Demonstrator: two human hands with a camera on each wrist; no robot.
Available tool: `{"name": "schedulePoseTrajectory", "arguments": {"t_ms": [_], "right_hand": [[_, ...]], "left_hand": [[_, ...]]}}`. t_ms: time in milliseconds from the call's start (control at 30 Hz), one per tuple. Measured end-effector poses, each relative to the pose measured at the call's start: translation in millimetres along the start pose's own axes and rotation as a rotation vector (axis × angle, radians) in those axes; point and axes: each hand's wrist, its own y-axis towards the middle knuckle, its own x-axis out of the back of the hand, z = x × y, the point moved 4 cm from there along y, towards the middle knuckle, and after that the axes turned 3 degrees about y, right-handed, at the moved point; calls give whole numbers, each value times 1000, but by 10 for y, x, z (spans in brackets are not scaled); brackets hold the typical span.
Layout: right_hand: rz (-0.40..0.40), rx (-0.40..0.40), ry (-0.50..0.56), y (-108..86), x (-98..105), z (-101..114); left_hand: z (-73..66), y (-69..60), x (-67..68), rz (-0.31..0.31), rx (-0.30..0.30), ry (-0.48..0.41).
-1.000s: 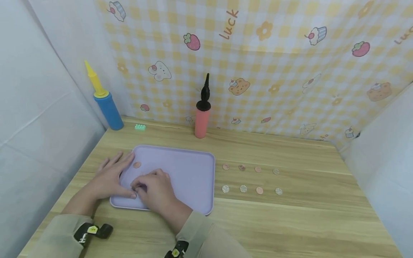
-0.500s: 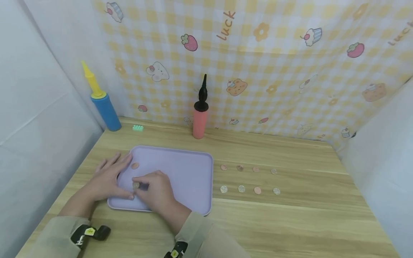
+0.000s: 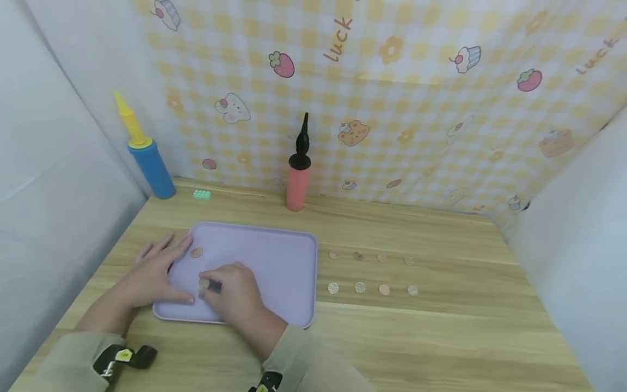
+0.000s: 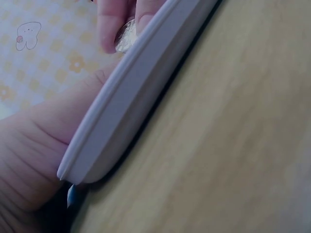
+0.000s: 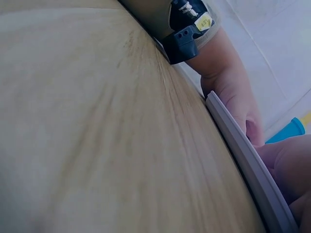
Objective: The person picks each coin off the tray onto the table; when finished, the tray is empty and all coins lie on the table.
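Note:
My right hand (image 3: 237,288) pinches a silvery coin (image 3: 203,284) between thumb and fingers, low over the left part of a lilac tray (image 3: 274,272). The coin (image 4: 127,37) stands on edge in that pinch, its face showing in the left wrist view. Across the tray's left rim rests my left hand (image 3: 157,275), fingers spread and straight, thumb reaching over the near left corner. A copper coin (image 3: 196,252) lies flat in the tray near the left fingertips. In the right wrist view the tray rim (image 5: 243,150) hides the coin.
Right of the tray, several coins lie in two rows on the wooden table, among them a silvery coin (image 3: 333,288) and a copper coin (image 3: 384,289). Behind the tray stand a pink pump (image 3: 296,188), a blue pump (image 3: 153,169) and a small green toy brick (image 3: 202,194).
My right fingers have turned the coin up so its face shows. My left hand stays at the tray's left rim. The whole head view has shifted slightly.

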Motion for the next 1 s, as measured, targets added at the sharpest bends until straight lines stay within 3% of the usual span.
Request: {"name": "schedulePoseTrajectory", "arguments": {"t_ms": [200,367,733,1000], "right_hand": [[70,17,-106,-37,43,20],[105,10,-94,-142,144,-31],[29,104,-48,-437,431,-265],[-119,245,45,-673,739,-405]], "left_hand": [[17,-26,19,-19,-20,5],[12,-16,2,-27,-28,16],[1,26,-13,11,12,11],[-3,26,-11,10,12,16]]}}
